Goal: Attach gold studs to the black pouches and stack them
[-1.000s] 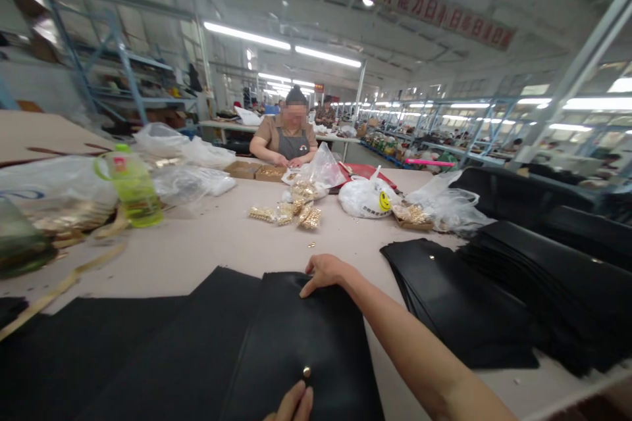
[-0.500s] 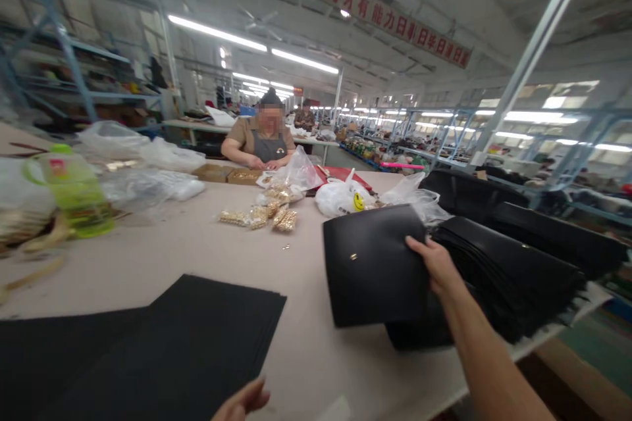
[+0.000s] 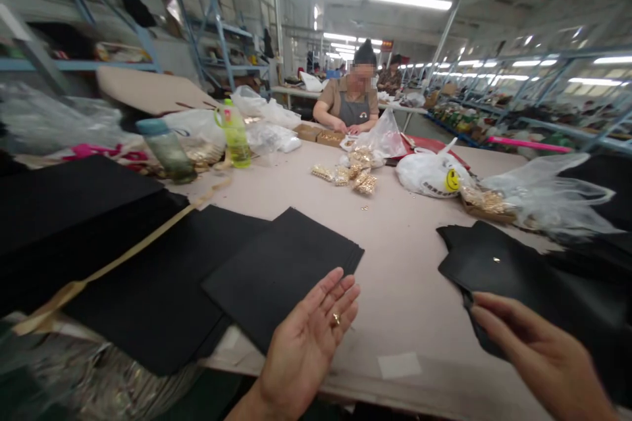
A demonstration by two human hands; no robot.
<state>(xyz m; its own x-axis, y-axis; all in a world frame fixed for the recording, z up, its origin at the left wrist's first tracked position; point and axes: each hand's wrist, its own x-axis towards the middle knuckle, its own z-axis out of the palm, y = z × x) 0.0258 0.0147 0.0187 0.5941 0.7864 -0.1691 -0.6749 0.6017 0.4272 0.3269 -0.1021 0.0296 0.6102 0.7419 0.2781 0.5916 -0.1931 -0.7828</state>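
The black panel [image 3: 518, 276] is lying at the right of the tabletop [image 3: 409, 256], on top of other black panels, its corners sitting out of line with theirs. Its smooth face is catching a soft sheen, and a small gold-coloured stud [image 3: 496, 260] is shining on it. The right hand [image 3: 548, 355] is holding its fingers close together at the panel's edge; the view is not letting me tell whether they are pinching it. The left hand [image 3: 309, 348] is hovering palm up, its fingers loosely extended, a gold-coloured piece [image 3: 336, 319] glinting at them. Matte black sheets [image 3: 291, 256] are lying stacked just beyond that hand, and 2 tiny gold-coloured bits [image 3: 364, 208] are sitting farther back, near bagged gold-coloured fittings [image 3: 365, 184].
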